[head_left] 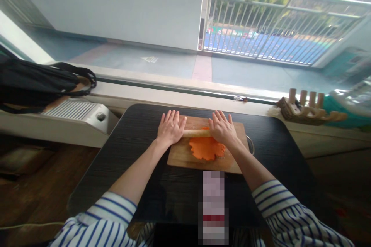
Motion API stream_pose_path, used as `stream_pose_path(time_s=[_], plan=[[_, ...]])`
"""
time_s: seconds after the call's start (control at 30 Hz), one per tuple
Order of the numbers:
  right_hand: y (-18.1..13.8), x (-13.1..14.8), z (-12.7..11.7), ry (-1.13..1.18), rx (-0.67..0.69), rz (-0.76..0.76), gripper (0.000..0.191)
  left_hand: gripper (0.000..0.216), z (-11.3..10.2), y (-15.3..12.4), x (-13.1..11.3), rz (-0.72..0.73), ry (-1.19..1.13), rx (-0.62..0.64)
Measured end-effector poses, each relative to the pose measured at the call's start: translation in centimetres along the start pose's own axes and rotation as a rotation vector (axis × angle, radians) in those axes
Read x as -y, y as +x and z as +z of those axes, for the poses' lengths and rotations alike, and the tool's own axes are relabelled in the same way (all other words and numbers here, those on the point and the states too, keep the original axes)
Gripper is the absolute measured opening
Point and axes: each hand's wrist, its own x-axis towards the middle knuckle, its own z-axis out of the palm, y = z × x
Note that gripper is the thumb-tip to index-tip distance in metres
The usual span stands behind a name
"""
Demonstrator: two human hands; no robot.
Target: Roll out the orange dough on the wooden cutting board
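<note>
A wooden rolling pin (195, 133) lies crosswise over a flattened sheet of orange dough (206, 149) with a ragged edge. Both rest on a wooden cutting board (177, 158), which has a metal handle at its right end. My left hand (172, 128) lies flat over the pin's left end, palm down, fingers stretched out. On the right end presses my right hand (222, 127), also palm down with its fingers extended. Only the pin's middle shows between the hands; its ends are hidden under them.
The board sits on a dark table (130, 142) by a window. A white radiator (84, 114) and a black bag (34, 81) are at the left. At the right, a rack with wooden pegs (307, 108) stands on the sill. A blurred pinkish patch (213, 197) covers the table's near edge.
</note>
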Motion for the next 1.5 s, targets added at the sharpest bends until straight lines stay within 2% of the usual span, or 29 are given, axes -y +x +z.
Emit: stream_pose_path(time_s=[0.1,0.33,0.47,0.83,1.2,1.33,1.5], plan=[[-1.9,0.2,0.1,-0.031,-0.040,-0.033,0.053,0.069,-0.1,-1.6,-0.1,0.060,0.032,-0.041],[-8.6,0.5,0.8,-0.039,-0.151,-0.128,0.054,0.074,-0.2,-8.5,0.0,0.227,0.041,-0.153],[-9.9,0.5,0.8,-0.031,-0.180,-0.162,0.054,0.075,-0.1,-9.9,0.0,0.243,0.026,-0.187],[-3.8,0.0,0.7,-0.040,-0.118,-0.102,0.054,0.077,-0.2,-3.7,-0.4,0.107,0.090,-0.120],[0.1,0.0,0.0,0.014,-0.028,-0.018,0.050,0.077,-0.7,0.4,-0.3,-0.005,0.037,0.073],[1.0,-0.2,0.2,0.057,-0.014,0.001,0.049,0.077,-0.7,1.5,-0.1,0.002,0.019,0.051],[2.2,-0.4,0.5,0.088,-0.057,0.006,0.046,0.076,-0.6,2.7,-0.1,0.011,0.012,0.018]])
